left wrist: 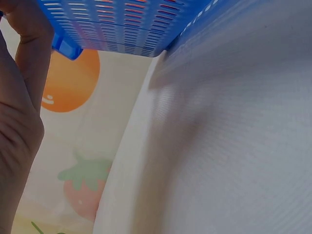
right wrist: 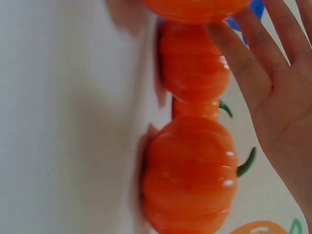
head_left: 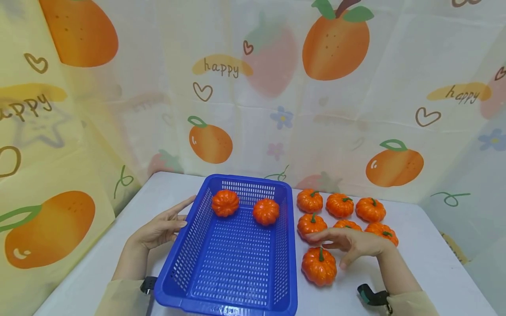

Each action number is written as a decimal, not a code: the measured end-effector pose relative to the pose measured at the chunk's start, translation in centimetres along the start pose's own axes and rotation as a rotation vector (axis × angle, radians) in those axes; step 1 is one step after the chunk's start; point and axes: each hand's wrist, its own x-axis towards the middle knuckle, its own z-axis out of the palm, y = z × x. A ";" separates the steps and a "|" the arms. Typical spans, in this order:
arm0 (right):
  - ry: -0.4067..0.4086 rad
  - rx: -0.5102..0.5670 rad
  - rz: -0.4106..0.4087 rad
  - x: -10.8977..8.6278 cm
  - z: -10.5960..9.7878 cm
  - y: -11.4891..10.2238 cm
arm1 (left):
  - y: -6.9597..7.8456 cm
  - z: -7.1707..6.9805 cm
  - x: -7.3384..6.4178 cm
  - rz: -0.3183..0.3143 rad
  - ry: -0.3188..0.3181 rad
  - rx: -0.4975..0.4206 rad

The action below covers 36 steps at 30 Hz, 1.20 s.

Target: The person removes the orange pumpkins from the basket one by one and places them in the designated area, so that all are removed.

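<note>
Two orange toy pumpkins, one at left (head_left: 225,203) and one at right (head_left: 266,212), lie at the far end of a blue plastic basket (head_left: 291,263). My left hand (head_left: 160,228) is at the basket's left side, fingers loosely extended, fingertips against or very near the rim. The right hand (head_left: 352,242) hovers above the pumpkins on the table with its fingers spread and nothing held. Beneath its fingertips is a pumpkin (head_left: 311,224), partly covered by them; a nearer pumpkin (head_left: 319,266) sits just below the hand. The right wrist view shows the open palm beside a pumpkin (right wrist: 191,175).
More pumpkins with green stems stand right of the basket, including a back-row one (head_left: 370,210) and one (head_left: 381,232) partly behind the right hand. The white table (head_left: 427,245) meets a fruit-printed cloth (head_left: 336,109) at the back and left.
</note>
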 end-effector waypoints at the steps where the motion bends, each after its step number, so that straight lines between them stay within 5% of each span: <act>1: 0.003 -0.004 -0.004 0.0 -0.1 -0.3 | 0.0 0.0 0.0 0.000 0.000 0.000; 10: 0.214 -0.070 0.001 0.8 -0.1 -4.0 | 0.1 0.1 0.0 0.006 -0.003 0.008; 16: 0.281 -0.073 -0.099 2.8 0.0 -5.8 | 0.0 0.0 0.1 -0.004 0.011 0.010; 29: 0.479 -0.070 -0.086 11.3 0.3 -8.0 | 0.0 -0.2 0.0 -0.001 0.020 0.019; 36: 0.555 -0.100 0.029 15.7 1.0 -7.3 | -0.1 -0.1 0.0 0.006 -0.001 0.016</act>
